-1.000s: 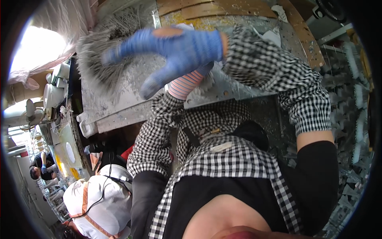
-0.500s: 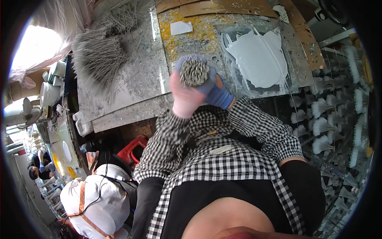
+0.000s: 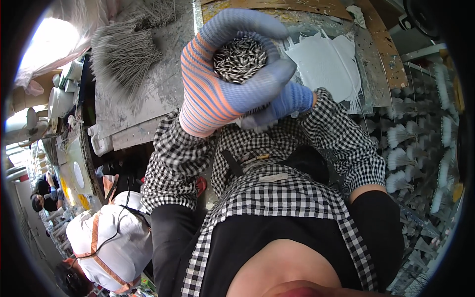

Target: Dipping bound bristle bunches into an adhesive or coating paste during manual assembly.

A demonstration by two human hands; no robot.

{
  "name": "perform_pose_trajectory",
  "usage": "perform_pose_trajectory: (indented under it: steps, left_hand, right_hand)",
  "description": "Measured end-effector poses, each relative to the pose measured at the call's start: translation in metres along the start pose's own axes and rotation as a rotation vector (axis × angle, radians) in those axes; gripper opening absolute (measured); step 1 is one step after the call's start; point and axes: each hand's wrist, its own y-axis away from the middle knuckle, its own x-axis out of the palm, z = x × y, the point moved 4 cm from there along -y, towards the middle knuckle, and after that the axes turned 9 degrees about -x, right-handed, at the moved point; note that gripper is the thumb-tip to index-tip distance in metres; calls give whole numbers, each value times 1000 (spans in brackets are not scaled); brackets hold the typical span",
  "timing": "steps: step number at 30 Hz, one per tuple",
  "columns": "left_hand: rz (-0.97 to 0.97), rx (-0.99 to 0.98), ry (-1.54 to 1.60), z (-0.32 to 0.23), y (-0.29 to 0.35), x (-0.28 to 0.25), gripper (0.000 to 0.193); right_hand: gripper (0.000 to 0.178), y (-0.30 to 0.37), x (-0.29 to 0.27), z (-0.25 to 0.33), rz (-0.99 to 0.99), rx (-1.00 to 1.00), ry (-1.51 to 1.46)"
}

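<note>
A thick bundle of thin grey wire stems (image 3: 240, 60) stands with its cut ends facing up, held close in front of me above the table's near edge. My left hand (image 3: 210, 94), in a glove striped orange and blue, is wrapped round the top of the bundle, fingers curled about its rim. Below and to the right, my right hand (image 3: 293, 101) in a blue glove closes on the bundle's lower part; its fingers are partly hidden and slightly blurred. The lower end of the bundle is out of sight behind the hands.
Loose grey wire stems (image 3: 126, 59) lie in a heap on the worn grey table (image 3: 170, 81). Thick white paste (image 3: 326, 67) is spread on a sheet at the right. White fan-shaped tufts (image 3: 401, 133) hang in rows beyond it. A person in a white cap (image 3: 106, 242) sits at lower left.
Both hands have come up closer to my head with the bundle, which looks larger. My left hand has shifted up and left, its fingers now curled round the top.
</note>
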Motion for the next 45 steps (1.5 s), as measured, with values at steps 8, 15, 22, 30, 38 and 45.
perform_pose_trajectory:
  steps: [8, 15, 22, 30, 38, 45]
  left_hand:
    - [-408, 233, -297, 44, -14, 16, 19]
    - [-390, 57, -91, 62, -11, 11, 21]
    - [-379, 154, -186, 83, -5, 14, 23]
    - [-226, 88, -216, 71, -17, 20, 27]
    - [582, 67, -1447, 54, -41, 36, 26]
    - [464, 217, -1402, 20, -52, 33, 24]
  right_hand:
    - [70, -22, 12, -80, -816, -71, 0]
    - [86, -14, 7, -122, -896, -153, 340]
    - [90, -9, 11, -108, -879, -306, 128]
    - [72, -19, -17, -92, -519, -26, 538]
    - [80, -18, -7, -93, -737, -459, 949]
    - [57, -21, -12, -59, -473, 51, 513]
